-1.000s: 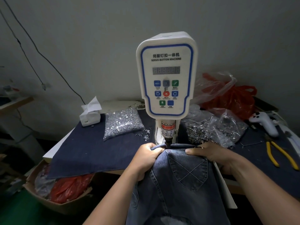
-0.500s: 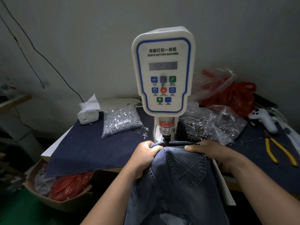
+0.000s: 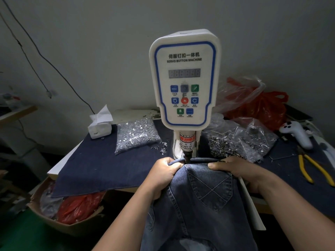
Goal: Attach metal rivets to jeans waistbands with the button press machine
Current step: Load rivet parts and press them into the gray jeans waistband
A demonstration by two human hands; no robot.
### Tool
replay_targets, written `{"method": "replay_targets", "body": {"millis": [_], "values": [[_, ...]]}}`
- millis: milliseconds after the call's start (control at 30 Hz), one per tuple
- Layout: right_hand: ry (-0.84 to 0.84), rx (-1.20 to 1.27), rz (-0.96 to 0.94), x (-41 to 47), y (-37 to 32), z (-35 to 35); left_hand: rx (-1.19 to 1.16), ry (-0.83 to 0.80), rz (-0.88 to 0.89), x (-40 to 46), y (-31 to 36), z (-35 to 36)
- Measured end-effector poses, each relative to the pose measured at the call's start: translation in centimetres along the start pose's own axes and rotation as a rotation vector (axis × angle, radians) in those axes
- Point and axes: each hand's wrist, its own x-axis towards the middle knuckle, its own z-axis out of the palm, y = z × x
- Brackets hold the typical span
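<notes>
2 hands, left hand (image 3: 164, 172) and right hand (image 3: 233, 166), fingers curled gripping jeans (image 3: 204, 196)

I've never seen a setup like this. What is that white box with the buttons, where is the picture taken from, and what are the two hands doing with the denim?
The picture comes from a camera worn on the person's head, looking down at their own hands. The tall white box with blue trim and coloured keys is labelled "Servo Button Machine"; its dark metal punch points down at the blue denim jeans. The left hand grips bunched denim beside the punch, and the right hand pinches the upper edge on the other side, near a stitched back pocket. On the dark cloth-covered table lie a clear bag of small silver metal pieces, a white tissue pack, more clear bags of darker metal parts and yellow-handled pliers.
</notes>
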Motion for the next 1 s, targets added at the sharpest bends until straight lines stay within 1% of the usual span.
{"method": "replay_targets", "body": {"millis": [267, 433, 567, 667, 733, 800, 900, 933, 1000], "values": [[0.034, -0.033, -0.014, 0.2, 0.1, 0.0, -0.01, 0.006, -0.005, 0.0, 0.2, 0.1], [0.014, -0.04, 0.0, -0.5, -0.4, 0.4, -0.026, -0.003, -0.016, -0.5, 0.6, 0.2], [0.025, -0.065, 0.017, -1.2, -1.1, 0.3, -0.042, -0.039, -0.05, -1.2, 1.0, -0.5], [-0.061, -0.149, -0.004, -2.3, -1.7, 0.0, -0.079, -0.113, -0.082, -2.4, 0.7, -1.9], [-0.081, -0.295, -0.049, -3.2, -2.1, 0.3, -0.109, -0.193, -0.071, -3.6, 0.3, -3.1], [-0.084, -0.42, -0.072, -3.8, -2.3, 0.7, -0.106, -0.307, -0.048, -4.7, -0.2, -4.2], [-0.166, -0.412, -0.034, -4.2, -1.9, 1.6, -0.089, -0.523, -0.08, -6.0, -0.2, -5.9], [-0.199, -0.379, -0.014, -4.2, -1.6, 2.1, -0.048, -0.553, -0.073, -6.4, 0.2, -6.3], [-0.251, -0.291, 0.02, -3.9, -1.3, 3.5, 0.126, -0.529, 0.016, -6.7, 1.2, -6.7]]}}
